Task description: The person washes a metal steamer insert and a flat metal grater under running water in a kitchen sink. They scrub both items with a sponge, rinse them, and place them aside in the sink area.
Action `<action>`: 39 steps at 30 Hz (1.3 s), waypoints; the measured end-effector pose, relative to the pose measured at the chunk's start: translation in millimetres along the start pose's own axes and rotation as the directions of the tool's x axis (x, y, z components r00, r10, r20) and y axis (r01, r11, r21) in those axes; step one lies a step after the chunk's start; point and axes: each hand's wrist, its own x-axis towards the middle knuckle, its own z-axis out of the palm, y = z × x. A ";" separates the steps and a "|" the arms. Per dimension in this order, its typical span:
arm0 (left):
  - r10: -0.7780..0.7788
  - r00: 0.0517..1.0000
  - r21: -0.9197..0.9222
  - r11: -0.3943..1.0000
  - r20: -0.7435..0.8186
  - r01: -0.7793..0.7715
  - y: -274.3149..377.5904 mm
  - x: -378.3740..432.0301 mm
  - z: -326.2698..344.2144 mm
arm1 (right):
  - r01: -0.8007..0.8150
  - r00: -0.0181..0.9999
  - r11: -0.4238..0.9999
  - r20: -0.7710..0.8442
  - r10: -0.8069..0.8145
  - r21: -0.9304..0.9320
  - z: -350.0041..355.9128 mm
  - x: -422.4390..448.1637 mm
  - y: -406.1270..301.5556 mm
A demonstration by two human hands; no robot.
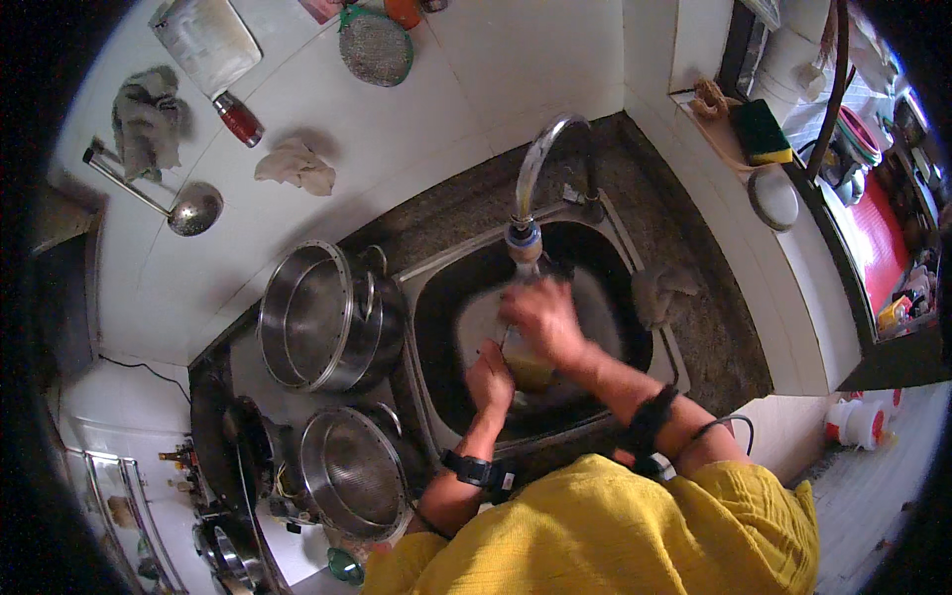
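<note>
Over the steel sink basin [439, 394], my left hand [491, 379] has its fingers curled at the edge of a thin-edged object [507, 338], mostly hidden and too blurred to name. My right hand [547, 316] is motion-blurred just below the faucet's spout end [524, 236], across from the left. Whether it grips or rubs that object I cannot tell. A yellowish item [532, 374] shows below the right wrist, inside the basin. Something dark [556, 266] sticks out beyond the right hand's fingers.
Left of the sink stand stacked steel pots [327, 320] and a perforated steel pot [353, 472]. A cloth [662, 294] lies at the sink's right rim. The sill holds a green-and-yellow sponge [760, 132]. A cleaver [216, 67] and a skimmer ladle [195, 210] hang on the wall.
</note>
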 end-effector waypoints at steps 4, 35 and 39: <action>0.075 0.989 0.126 0.990 -0.128 -0.059 -6.9 -9.5 16.2 | -0.072 0.990 0.997 -0.122 0.066 -0.041 2.2 4.5 12.7; -0.184 0.969 -0.262 0.955 -0.166 0.136 -11.5 26.0 14.9 | -0.251 0.935 0.921 -0.172 0.310 0.297 3.5 -21.6 18.5; -0.104 0.978 -0.273 0.961 -0.182 0.051 0.1 21.0 6.3 | -0.069 0.988 0.905 -0.095 0.119 0.421 -3.9 -54.0 -14.5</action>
